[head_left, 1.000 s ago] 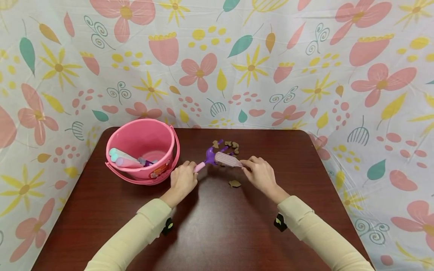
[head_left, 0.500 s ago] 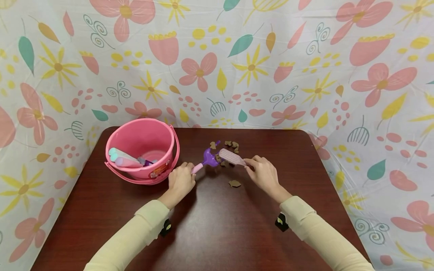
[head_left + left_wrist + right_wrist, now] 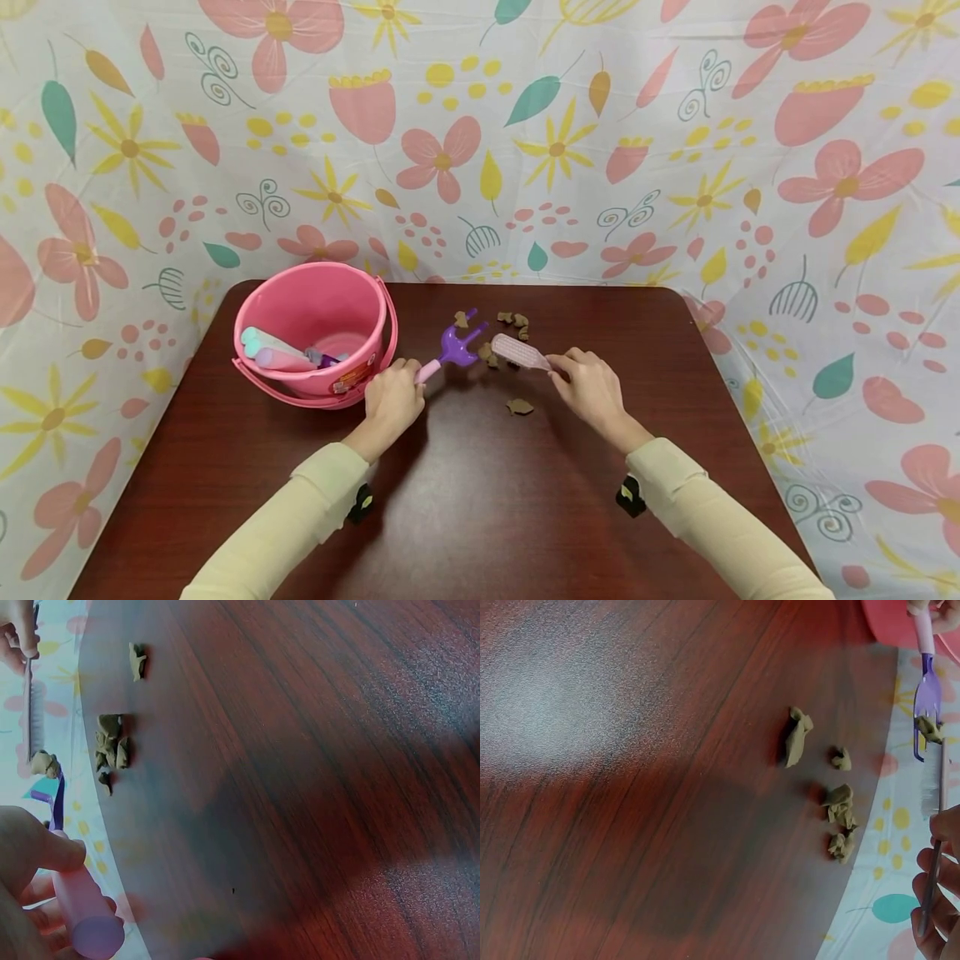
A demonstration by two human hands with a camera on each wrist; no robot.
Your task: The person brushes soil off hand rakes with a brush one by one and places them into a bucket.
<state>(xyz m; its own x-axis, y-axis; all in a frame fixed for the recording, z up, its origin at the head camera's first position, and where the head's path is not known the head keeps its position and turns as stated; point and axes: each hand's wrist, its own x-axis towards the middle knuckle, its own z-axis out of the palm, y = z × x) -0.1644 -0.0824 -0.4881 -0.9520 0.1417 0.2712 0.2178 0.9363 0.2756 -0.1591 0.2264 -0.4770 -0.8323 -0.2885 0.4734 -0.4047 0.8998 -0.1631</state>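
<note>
My left hand (image 3: pixel 393 398) grips the pink handle of a purple toy garden fork (image 3: pixel 454 347), its tines pointing away to the right. One brown clay-like lump (image 3: pixel 929 729) overlaps the tines in both wrist views. The right hand (image 3: pixel 591 386) pinches the thin handle of a pale pink brush (image 3: pixel 517 351). Bristles (image 3: pixel 37 720) show along one side of it in the left wrist view. The brush head is raised over more brown lumps (image 3: pixel 489 355) and partly hides them in the head view. A separate flat lump (image 3: pixel 519 407) lies nearer to me.
A pink bucket (image 3: pixel 352 379) stands at the back left, close to my left hand, its handle hanging down. Several toy tools (image 3: pixel 281 357) with mint and pink handles lean inside. More lumps (image 3: pixel 519 320) lie toward the table's (image 3: pixel 600 308) back edge, before a flower-print cloth (image 3: pixel 570 183).
The fork has moved left, away from the brush, along with the lump at its tip, and its tines now show. The brush has shifted slightly right.
</note>
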